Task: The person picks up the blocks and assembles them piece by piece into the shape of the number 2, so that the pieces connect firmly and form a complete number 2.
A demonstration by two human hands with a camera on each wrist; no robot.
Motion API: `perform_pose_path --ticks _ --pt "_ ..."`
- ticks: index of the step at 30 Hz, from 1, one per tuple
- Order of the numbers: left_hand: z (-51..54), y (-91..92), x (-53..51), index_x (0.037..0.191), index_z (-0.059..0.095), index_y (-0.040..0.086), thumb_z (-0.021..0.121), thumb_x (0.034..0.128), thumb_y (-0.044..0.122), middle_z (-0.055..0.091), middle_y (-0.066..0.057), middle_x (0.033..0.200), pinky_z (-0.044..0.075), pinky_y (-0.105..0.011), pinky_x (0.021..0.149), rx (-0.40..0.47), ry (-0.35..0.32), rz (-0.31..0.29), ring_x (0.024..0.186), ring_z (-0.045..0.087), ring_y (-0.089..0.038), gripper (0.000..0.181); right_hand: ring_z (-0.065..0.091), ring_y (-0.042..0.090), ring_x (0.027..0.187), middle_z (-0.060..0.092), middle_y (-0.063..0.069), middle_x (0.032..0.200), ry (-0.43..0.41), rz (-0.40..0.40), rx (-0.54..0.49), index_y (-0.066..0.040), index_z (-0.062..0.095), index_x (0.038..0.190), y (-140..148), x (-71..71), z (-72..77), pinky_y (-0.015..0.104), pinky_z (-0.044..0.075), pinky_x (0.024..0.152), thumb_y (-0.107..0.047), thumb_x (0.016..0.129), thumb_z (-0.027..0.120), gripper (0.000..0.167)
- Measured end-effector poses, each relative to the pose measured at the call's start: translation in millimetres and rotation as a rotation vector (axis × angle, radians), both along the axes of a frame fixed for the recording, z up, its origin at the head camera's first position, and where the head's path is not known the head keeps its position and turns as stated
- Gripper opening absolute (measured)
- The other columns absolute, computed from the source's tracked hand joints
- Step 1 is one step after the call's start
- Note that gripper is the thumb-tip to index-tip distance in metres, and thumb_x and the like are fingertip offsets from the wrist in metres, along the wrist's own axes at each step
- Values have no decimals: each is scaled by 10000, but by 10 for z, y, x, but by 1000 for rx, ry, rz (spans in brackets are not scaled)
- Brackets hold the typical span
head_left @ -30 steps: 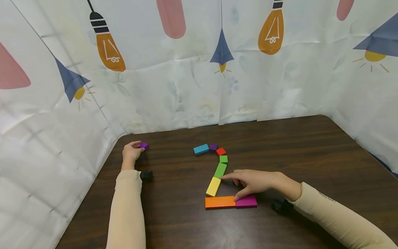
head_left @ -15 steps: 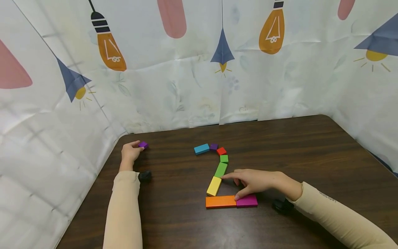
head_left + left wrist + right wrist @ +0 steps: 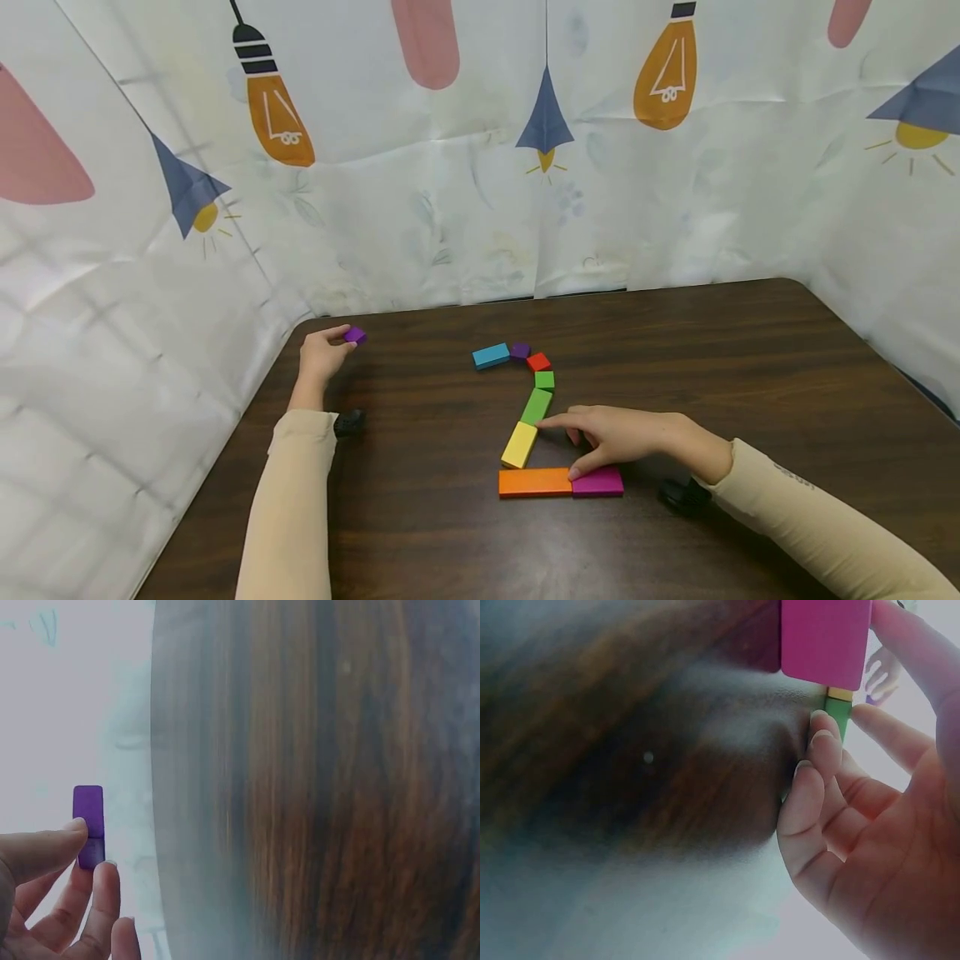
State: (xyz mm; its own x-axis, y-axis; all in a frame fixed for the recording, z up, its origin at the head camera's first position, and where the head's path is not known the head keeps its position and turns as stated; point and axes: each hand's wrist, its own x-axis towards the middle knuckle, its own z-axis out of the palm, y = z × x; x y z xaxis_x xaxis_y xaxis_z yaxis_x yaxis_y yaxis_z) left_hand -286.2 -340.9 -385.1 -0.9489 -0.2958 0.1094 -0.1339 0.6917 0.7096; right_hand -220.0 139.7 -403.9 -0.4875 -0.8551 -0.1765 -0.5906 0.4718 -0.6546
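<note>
At the table's far left, my left hand (image 3: 321, 358) pinches a small purple block (image 3: 356, 335) between thumb and fingers. The left wrist view shows the block (image 3: 88, 825) jutting out past the thumb tip. My right hand (image 3: 618, 435) rests over a curved row of blocks. Its index fingertip touches near where the yellow block (image 3: 519, 446) meets the long green block (image 3: 536, 407). The thumb tip lies where the orange block (image 3: 536, 482) joins the magenta block (image 3: 598, 482). In the right wrist view the other fingers are bent, with nothing in them.
Further up the row come a small green block (image 3: 544, 381), a red block (image 3: 538, 362), a dark purple block (image 3: 520, 351) and a blue block (image 3: 491, 356). A printed white curtain (image 3: 480, 200) hangs behind the dark wooden table (image 3: 712, 350).
The left hand has lifted the purple block off the table, up and slightly to the right in the head view. The right hand keeps its place on the row.
</note>
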Motion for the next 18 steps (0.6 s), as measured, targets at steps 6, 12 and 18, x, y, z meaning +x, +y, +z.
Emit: perform_pose_path --ticks 6,12,18 --pt "18 122 10 1433 549 -35 620 1013 78 469 -319 1476 414 -527 1025 50 0 -33 1311 476 -467 440 466 73 746 504 -47 1000 1 17 -20 -153 447 1553 9 -6 -2 252 433 685 -393 933 769 739" --pt "21 235 10 1447 537 -30 612 1022 62 450 -305 1500 428 -509 1023 125 -3 -86 1301 496 -453 442 470 66 758 503 -54 997 26 33 -24 -137 446 1550 12 3 13 253 441 691 -399 936 764 739" --pt "36 330 16 1451 534 -27 609 1022 61 456 -290 1504 427 -489 1019 138 3 -120 1296 493 -421 445 475 85 768 504 -43 993 -2 10 -15 -163 455 1547 8 9 26 264 438 701 -401 925 776 739"
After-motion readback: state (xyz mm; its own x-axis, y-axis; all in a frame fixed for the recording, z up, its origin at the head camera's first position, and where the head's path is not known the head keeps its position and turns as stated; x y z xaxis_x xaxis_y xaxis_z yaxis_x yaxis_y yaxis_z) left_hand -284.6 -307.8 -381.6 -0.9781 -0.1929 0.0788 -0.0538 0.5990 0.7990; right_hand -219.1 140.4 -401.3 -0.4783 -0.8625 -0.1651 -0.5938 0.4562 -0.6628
